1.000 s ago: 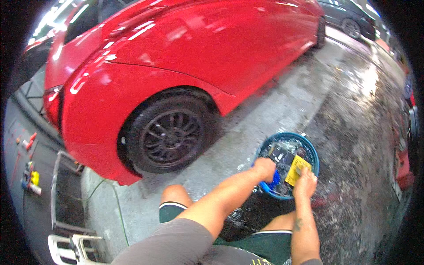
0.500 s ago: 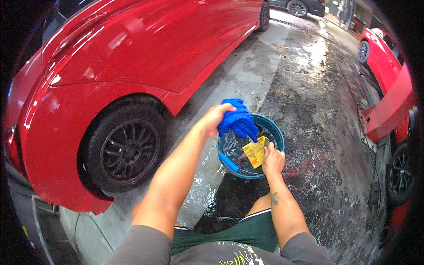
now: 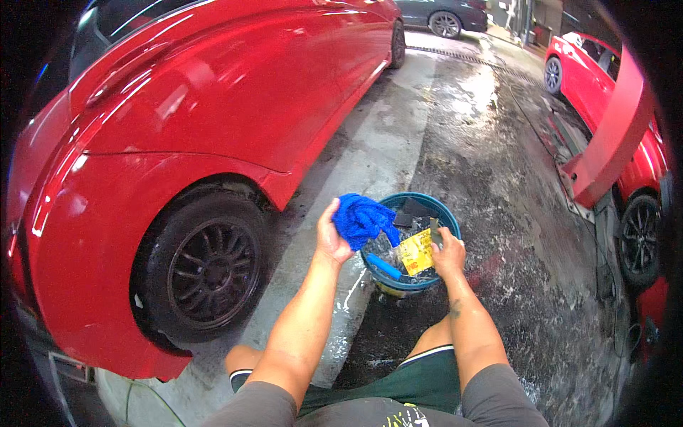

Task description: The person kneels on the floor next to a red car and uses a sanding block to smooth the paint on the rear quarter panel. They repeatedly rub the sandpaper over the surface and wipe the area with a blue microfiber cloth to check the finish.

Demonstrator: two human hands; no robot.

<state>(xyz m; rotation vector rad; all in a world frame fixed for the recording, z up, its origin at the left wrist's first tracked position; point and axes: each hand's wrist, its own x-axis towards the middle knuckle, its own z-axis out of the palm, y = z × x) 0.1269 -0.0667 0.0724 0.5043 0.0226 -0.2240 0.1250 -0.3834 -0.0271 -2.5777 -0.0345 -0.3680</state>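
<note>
My left hand (image 3: pixel 329 238) is closed on a bunched blue microfibre cloth (image 3: pixel 359 217), lifted by the left rim of a teal bucket (image 3: pixel 457 229). Over the bucket's right side, my right hand (image 3: pixel 448 252) grips a yellow-backed sheet of sandpaper (image 3: pixel 417 251), whose upper right edge shows dark grey. Water fills part of the bucket, and dark flat pieces (image 3: pixel 414 211) lie inside near its far wall. A blue handle grip (image 3: pixel 384 266) rests across the near left of the bucket.
To my left stands a red car (image 3: pixel 213 85) with a dark front wheel (image 3: pixel 212 263). Another red car (image 3: pixel 594 71) is at the right behind a red lift post (image 3: pixel 613 142). A dark car (image 3: pixel 445 18) stands far back. The concrete floor (image 3: pixel 491 164) is wet.
The blue cloth in my left hand has shifted left and lower, more bunched and further off the bucket. My right hand's fingers have loosened slightly around the sandpaper. The view has shifted.
</note>
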